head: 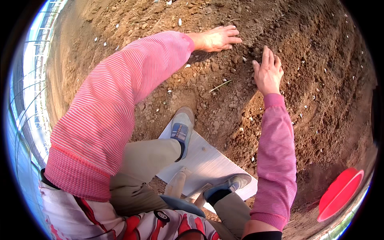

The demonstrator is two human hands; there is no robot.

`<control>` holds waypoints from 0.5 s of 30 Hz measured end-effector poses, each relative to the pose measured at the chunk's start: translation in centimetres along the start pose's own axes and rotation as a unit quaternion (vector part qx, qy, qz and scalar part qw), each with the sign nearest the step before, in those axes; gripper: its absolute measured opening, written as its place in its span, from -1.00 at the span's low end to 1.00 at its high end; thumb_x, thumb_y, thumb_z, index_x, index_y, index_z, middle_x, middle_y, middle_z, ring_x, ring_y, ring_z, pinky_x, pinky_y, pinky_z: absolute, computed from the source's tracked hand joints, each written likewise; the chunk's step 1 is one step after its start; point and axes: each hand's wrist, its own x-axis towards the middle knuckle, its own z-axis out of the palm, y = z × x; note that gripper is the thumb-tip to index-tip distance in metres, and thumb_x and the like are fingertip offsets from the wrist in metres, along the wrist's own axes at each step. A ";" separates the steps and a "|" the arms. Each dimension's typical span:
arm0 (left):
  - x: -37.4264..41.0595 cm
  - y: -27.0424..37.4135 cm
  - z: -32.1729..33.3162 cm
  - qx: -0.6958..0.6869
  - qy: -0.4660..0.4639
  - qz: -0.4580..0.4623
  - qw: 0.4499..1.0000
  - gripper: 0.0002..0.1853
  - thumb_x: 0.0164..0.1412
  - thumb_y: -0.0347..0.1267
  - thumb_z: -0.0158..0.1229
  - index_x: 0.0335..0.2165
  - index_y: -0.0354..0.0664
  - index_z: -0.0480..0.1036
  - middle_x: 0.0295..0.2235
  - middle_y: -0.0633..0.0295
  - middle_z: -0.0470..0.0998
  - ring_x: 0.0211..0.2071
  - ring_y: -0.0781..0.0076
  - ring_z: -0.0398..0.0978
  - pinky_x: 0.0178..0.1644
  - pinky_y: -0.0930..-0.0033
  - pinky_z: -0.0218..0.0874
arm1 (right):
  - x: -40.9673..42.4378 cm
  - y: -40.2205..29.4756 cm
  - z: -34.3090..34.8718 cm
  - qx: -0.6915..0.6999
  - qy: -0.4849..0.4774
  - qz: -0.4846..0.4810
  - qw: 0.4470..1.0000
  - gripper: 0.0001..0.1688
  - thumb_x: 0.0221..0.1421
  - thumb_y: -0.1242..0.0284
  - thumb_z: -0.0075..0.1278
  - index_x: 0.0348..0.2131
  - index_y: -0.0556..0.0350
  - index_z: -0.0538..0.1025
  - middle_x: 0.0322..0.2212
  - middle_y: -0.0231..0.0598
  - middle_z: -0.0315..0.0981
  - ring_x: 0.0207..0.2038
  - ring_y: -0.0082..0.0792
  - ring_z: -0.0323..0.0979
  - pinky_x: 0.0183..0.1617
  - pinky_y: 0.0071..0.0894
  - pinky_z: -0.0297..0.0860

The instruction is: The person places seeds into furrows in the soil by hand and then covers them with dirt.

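Note:
My left hand (220, 39) lies palm down on the loose brown soil (219, 66), its fingers spread and pointing right. To its right, my right hand (268, 72) also rests on the soil with its fingers pointing up the view. Neither hand shows anything held. Between and just below them sits a small white clove-like piece (244, 59). Another white piece (187, 65) lies below my left wrist. Several more such pieces are scattered over the ground on both sides. A dry stalk (220, 86) lies on the soil below the hands.
A red plastic basin (340, 195) stands tilted at the lower right. My shoes (182, 126) rest on a pale board (207, 159), with wooden stool legs (177, 181) on it. A metal frame with sheeting (39, 75) runs along the left edge.

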 end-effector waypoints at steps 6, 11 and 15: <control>-13.9 3.6 0.1 -0.022 -0.192 0.068 0.979 -0.33 0.25 -0.34 0.09 0.28 0.09 0.09 0.37 0.02 -0.25 0.35 -0.24 -0.21 0.36 -0.10 -0.05 | -13.4 -10.6 -1.1 0.096 -0.098 -0.031 0.990 -0.03 0.10 0.07 0.11 0.34 -0.21 0.00 0.35 -0.16 -0.18 0.34 0.24 -0.18 0.18 0.60 0.04; -23.7 7.7 0.4 0.038 -0.184 0.124 0.974 -0.42 0.07 -0.29 0.21 0.11 0.02 0.36 0.36 0.02 -0.15 0.35 -0.19 -0.18 0.21 -0.19 0.06 | -20.4 -12.6 -1.0 0.046 -0.167 -0.282 0.944 -0.22 -0.07 0.30 0.22 0.17 -0.24 0.33 0.36 -0.18 -0.20 0.32 0.14 -0.09 0.16 0.48 0.14; -29.6 11.4 3.4 0.008 -0.211 0.103 0.972 -0.56 -0.02 -0.33 0.26 -0.08 0.00 0.47 0.31 0.04 0.02 0.35 -0.04 -0.11 0.25 -0.29 -0.04 | -16.4 -10.1 0.1 0.079 -0.078 -0.313 0.943 -0.32 -0.14 0.51 0.19 0.05 -0.15 0.42 0.27 -0.15 0.01 0.22 -0.01 0.14 0.04 0.08 0.36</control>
